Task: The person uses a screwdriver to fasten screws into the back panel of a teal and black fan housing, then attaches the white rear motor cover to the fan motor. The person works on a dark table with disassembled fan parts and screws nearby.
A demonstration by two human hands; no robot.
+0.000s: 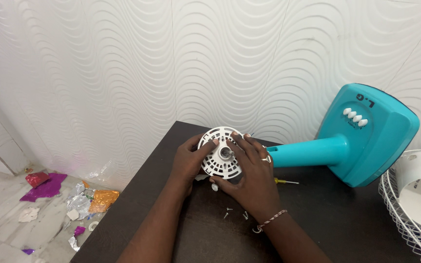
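Matt white plastic motor cover (219, 158), glossy teal plastic fan stand (366, 134), dark matt table (347, 219)

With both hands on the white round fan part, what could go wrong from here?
1. The loose screws lie on the dark table close to the right hand; a wrist movement might knock them to the floor.
2. The teal fan base lies on its side, so pressing on the white round part held by the left hand might shift it.

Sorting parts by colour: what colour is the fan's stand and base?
Turquoise stand and base, with white buttons, seen in the head view.
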